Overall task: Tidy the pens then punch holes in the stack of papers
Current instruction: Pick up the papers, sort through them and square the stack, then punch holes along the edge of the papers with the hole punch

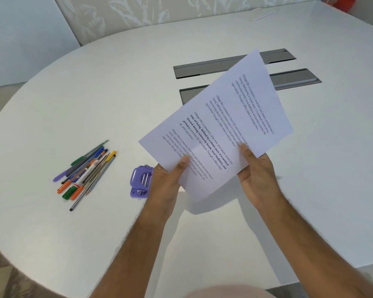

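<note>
1. Above the white surface (73,93), toward 2 o'clock from its middle, both hands hold the stack of papers (220,125) lifted and tilted, its long axis running from 7 to 1 o'clock.
2. Left hand (166,181) pinches the stack's near-left edge, thumb pressed on the printed top sheet and the other fingers hidden beneath.
3. Right hand (256,175) pinches the near-right edge the same way, thumb on top, fingers behind the sheets.
4. Two grey recessed trays (202,68) are sunk in the surface at 12 o'clock; the papers cover much of the nearer one, and whether anything lies inside either cannot be told.
5. How many sheets make up the stack cannot be made out, and the printed text is too small to read fully.
6. Just beside the left hand, at 9 o'clock from it, lies the purple hole punch (140,182); the hand hides its right edge.
7. Farther out at 9 o'clock the pens (84,171) lie gathered in a loose bundle, all slanting from 7 to 1 o'clock, well apart from the punch.
8. At the far edge, near 1 o'clock, a thin white stick-like thing (263,16) lies alone; a red object (343,2) is cut off by the top right corner.
</note>
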